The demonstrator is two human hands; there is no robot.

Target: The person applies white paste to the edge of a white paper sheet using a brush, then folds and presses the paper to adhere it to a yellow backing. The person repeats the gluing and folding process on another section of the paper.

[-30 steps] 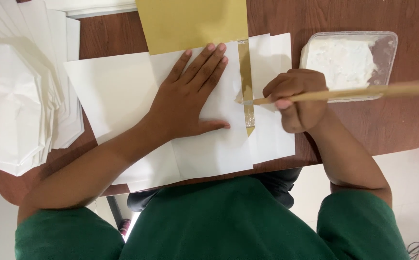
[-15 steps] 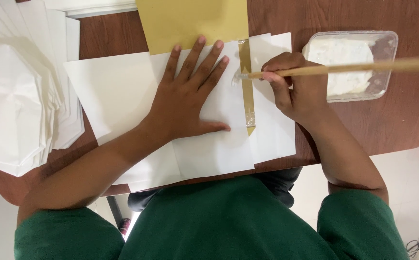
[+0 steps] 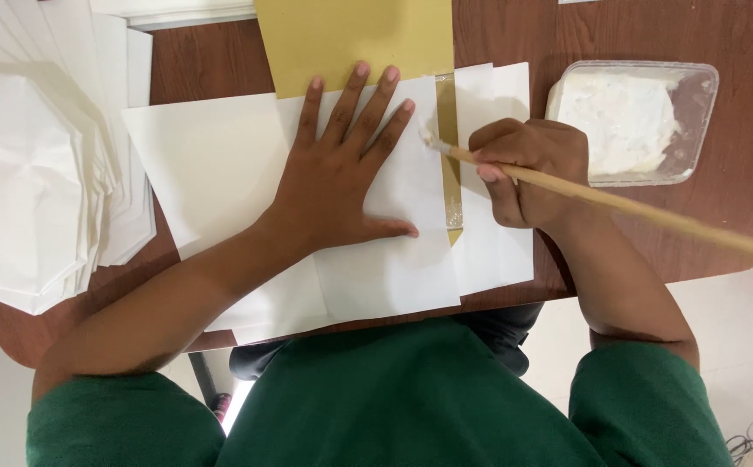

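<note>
Left hand [image 3: 342, 186] is flat, fingers spread, pinning down the white paper [image 3: 394, 259]. Right hand [image 3: 528, 169] is closed round a long wooden brush [image 3: 618, 203], its tip sitting on the gold strip [image 3: 448, 151] peeking between the sheets. Tub of white paste [image 3: 631, 121] sits just to the right, stack of white sheets [image 3: 31, 182] far left.

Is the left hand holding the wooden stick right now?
No, the left hand lies flat and open on the white paper, while the right hand grips the wooden stick.
</note>
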